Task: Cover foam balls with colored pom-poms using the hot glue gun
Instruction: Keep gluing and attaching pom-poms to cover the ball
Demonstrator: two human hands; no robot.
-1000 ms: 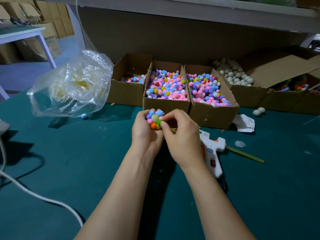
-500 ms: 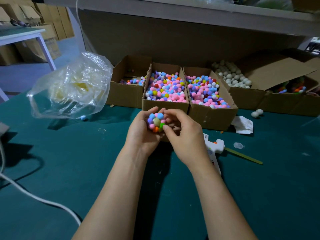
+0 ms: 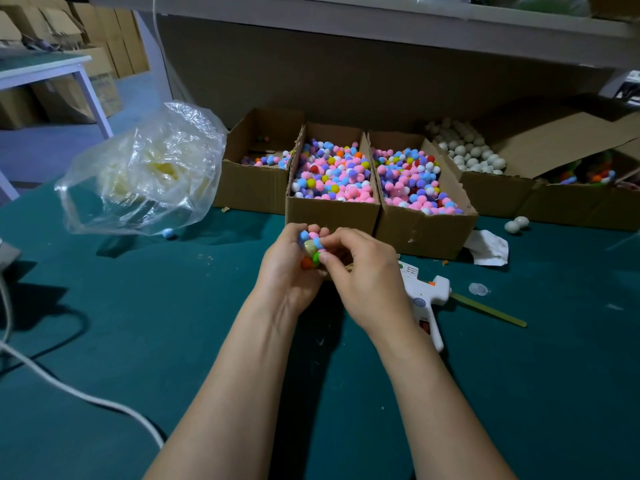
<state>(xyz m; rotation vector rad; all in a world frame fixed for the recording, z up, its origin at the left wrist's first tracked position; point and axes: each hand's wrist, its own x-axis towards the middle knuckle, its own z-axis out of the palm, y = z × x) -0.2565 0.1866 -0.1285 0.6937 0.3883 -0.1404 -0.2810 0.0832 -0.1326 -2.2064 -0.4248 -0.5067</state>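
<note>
Hands [image 3: 329, 271] around fuzzy, round pom-pom ball [image 3: 310, 249]

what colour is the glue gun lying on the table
White, with a small orange trigger; the glue gun lies beside the right hand, clearest in the head view.

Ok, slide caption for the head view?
Both hands press pom-poms onto a foam ball; glue gun lies alongside.
</note>
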